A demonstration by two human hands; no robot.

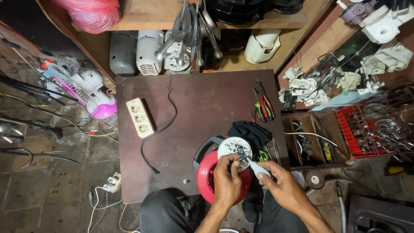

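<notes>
On the table's (194,108) near edge sits a red cable reel (207,174), half hidden by the left hand (227,179) — its fingers pinched on wires at the white hub (235,147). Right hand (282,181) is closed around a pale-handled tool (258,168) — tip too small to make out.

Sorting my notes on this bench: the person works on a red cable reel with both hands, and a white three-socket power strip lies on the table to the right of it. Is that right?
Not quite. In the head view the white power strip lies to the left of the red cable reel, not the right. The rest holds: the left hand and right hand both work at the reel, on the table.
</notes>
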